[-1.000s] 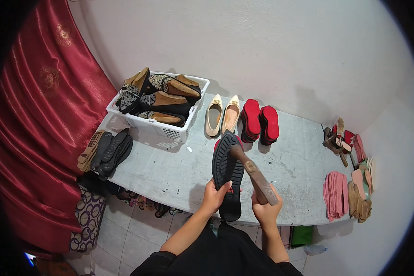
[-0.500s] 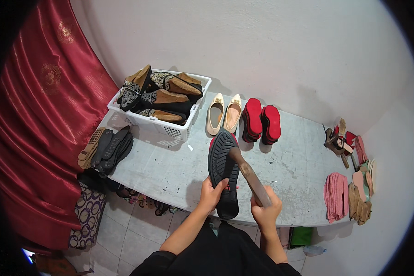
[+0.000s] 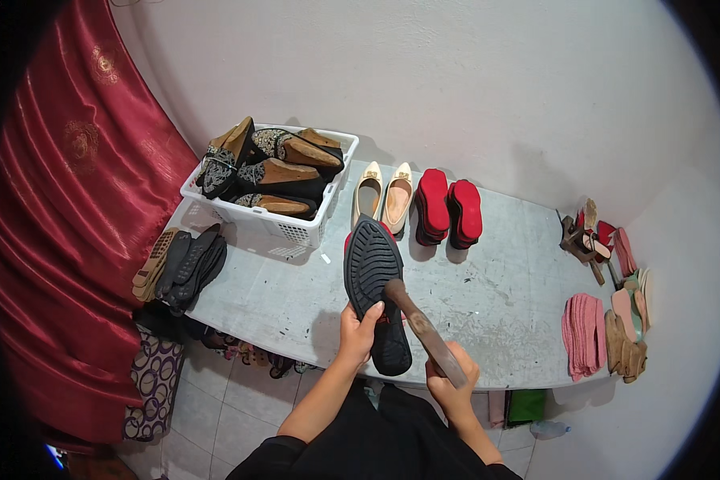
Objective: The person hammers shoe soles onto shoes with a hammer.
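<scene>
One left hand [image 3: 358, 334] at six o'clock, one right hand [image 3: 454, 376] at five, two in all, with one black sole [image 3: 372, 256] and one wooden-handled tool [image 3: 430, 334]! Up at ten, one white basket [image 3: 252, 224], at least four black shoes [image 3: 300, 190] inside; two cream shoes [image 3: 397, 200] at one, two red stacks [image 3: 465, 210] at two, one pink stack [image 3: 584, 336] at four!
</scene>
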Tool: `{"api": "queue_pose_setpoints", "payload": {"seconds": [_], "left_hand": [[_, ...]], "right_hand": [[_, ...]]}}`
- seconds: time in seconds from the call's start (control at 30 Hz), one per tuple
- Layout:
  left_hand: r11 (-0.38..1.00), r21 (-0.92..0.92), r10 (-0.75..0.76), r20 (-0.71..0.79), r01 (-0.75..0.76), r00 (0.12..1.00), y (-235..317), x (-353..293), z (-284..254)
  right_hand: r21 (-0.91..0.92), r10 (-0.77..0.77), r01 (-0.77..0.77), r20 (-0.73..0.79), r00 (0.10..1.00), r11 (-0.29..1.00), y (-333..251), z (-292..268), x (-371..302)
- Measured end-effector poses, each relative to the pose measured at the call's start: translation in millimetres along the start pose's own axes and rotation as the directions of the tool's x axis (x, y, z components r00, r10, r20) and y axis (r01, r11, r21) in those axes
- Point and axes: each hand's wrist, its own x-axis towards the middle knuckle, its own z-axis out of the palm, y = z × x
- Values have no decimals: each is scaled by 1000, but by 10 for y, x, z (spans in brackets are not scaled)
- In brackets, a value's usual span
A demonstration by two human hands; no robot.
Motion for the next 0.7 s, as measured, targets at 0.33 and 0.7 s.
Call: {"api": "queue_pose_setpoints", "payload": {"seconds": [0.33,0.7], "left_hand": [[992,22,124,-115,-122,986,-45,134,-91],[993,-37,104,-168,-112,980,-94,187,-226]], "right_hand": [[-40,61,-58,70,996,998,-75,-46,40],[-13,40,-39,120,992,999,-36,-31,-27]]}}
